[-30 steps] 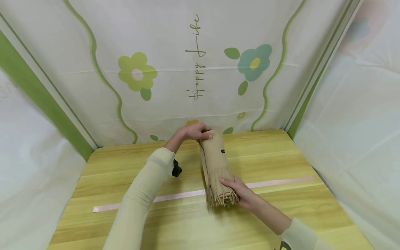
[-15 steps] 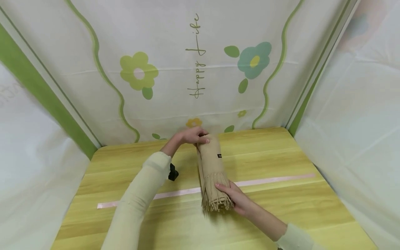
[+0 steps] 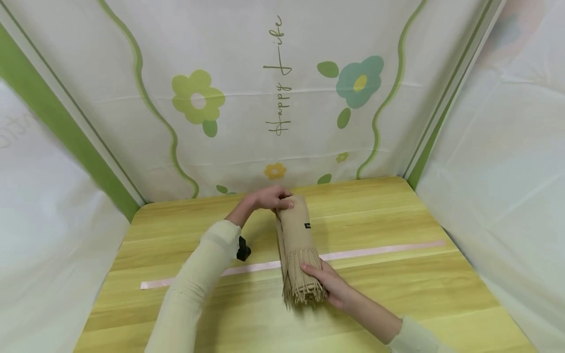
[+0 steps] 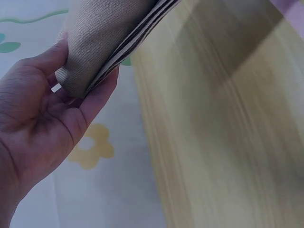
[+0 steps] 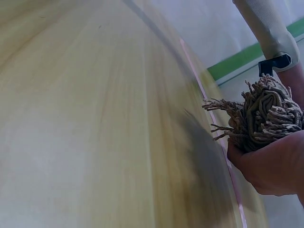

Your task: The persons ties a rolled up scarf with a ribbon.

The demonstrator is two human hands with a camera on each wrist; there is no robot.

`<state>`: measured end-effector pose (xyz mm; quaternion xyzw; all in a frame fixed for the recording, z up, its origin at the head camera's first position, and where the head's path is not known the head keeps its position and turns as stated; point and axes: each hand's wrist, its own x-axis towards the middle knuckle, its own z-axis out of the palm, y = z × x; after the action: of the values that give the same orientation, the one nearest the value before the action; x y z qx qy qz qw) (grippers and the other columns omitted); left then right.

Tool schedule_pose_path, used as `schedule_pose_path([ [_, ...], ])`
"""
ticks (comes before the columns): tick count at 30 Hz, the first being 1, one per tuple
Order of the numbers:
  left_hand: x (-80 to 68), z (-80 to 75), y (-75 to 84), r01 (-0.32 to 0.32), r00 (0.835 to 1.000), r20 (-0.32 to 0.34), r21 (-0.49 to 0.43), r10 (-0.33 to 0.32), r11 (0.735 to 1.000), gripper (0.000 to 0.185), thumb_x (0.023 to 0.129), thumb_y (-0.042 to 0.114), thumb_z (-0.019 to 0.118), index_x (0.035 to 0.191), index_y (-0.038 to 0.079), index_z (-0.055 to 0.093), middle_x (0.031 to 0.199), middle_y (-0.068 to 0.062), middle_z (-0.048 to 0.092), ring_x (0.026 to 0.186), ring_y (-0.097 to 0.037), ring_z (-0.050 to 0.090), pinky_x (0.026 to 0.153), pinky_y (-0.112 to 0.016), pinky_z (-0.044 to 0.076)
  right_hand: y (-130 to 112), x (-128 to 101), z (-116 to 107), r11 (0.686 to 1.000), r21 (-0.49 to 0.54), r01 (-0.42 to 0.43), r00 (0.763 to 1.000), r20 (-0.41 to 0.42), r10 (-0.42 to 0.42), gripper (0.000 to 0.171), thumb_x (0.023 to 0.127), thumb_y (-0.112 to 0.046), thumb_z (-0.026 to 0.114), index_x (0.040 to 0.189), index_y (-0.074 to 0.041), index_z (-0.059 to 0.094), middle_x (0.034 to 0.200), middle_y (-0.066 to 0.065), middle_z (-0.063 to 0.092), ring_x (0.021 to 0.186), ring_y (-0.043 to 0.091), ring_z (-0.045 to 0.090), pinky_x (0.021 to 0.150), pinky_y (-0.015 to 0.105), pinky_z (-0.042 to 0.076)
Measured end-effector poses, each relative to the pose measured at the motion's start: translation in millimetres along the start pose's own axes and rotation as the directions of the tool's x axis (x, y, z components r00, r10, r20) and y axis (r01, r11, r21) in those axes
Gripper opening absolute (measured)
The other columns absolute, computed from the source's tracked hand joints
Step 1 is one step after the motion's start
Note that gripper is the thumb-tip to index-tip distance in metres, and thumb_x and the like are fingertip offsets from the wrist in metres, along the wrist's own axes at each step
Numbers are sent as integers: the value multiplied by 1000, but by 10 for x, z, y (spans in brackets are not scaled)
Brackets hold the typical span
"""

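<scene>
Scarf, beige, folded long, was held off the yellow wooden surface at both ends, crossing the pink tape strip. Going left to right: left hand was curled round the far folded end, layers pinched between thumb and fingers; right hand was clamped on the near fringe. Over the last second the bundle was shifted slightly left and nearer, both grips unchanged. Judged as mid-carry or straightening, not set down.

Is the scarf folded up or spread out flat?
Folded up. The beige scarf is a narrow bundle with stacked layers at the end the left hand holds; the right hand grips the fringed end.
</scene>
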<state>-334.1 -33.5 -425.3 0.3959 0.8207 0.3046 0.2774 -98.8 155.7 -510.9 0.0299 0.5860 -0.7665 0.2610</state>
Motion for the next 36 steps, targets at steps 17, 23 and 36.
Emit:
schedule_pose_path([
  [17, 9, 291, -217, 45, 998, 40, -24, -44, 999, 29, 105, 21, 51, 78, 10, 50, 69, 1, 45, 60, -13, 44, 62, -42, 49, 199, 44, 4, 999, -25, -24, 1000, 8, 25, 74, 99, -32, 59, 154, -2, 18, 122, 13, 60, 102, 21, 65, 93, 41, 56],
  [23, 10, 387, -299, 62, 998, 12, -11, -61, 998, 29, 105, 21, 52, 78, 11, 52, 69, 1, 46, 61, -11, 47, 60, -33, 49, 231, 55, 11, 999, -20, -33, 999, 13, 33, 75, 100, -31, 59, 153, 0, 17, 122, 13, 59, 102, 21, 65, 93, 40, 55],
  [36, 30, 550, -450, 73, 997, -38, 25, -72, 997, 22, 105, 22, 52, 91, 7, 61, 72, 1, 49, 61, -11, 47, 57, -22, 42, 198, 37, 48, 997, -69, -44, 999, -6, 44, 75, 100, -34, 58, 149, 2, 15, 126, 20, 55, 102, 22, 65, 93, 39, 55],
])
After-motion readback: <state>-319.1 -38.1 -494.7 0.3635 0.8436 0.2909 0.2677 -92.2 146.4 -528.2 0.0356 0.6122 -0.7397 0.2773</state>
